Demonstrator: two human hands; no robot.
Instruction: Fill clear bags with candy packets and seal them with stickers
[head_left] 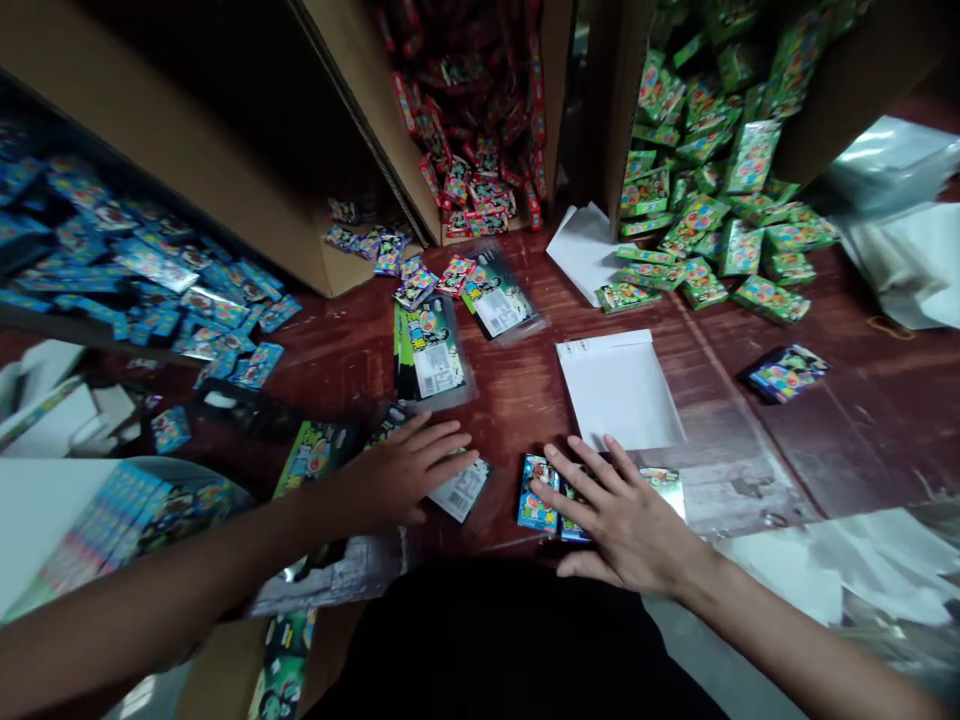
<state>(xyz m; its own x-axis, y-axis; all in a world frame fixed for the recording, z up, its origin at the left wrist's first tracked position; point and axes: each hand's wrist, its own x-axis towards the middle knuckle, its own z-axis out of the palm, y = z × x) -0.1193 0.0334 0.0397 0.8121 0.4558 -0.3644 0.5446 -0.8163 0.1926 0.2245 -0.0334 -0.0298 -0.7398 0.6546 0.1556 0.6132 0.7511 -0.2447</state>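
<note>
My left hand [397, 475] lies flat with fingers apart over a dark green printed packet with a white label [461, 490]. Under the spread fingers of my right hand [637, 535] is a row of small cartons at the table's near edge. At its left end is a blue carton [532, 512]; a purple-blue carton [573, 527] sits beside it, mostly covered by my fingers. A pale, shiny carton [666, 487] shows past the back of that hand. Beyond both hands are two clear-sleeved printed packets, one nearer [441, 370] and one farther [501, 305].
Cardboard boxes hold blue cartons [157, 265], red cartons [480, 185] and green cartons [701, 215], the green ones spilling out. A white paper tray [619, 390] and a lone dark-blue carton [789, 373] lie on the red-brown table [847, 440]. Plastic bags [900, 165] sit at right.
</note>
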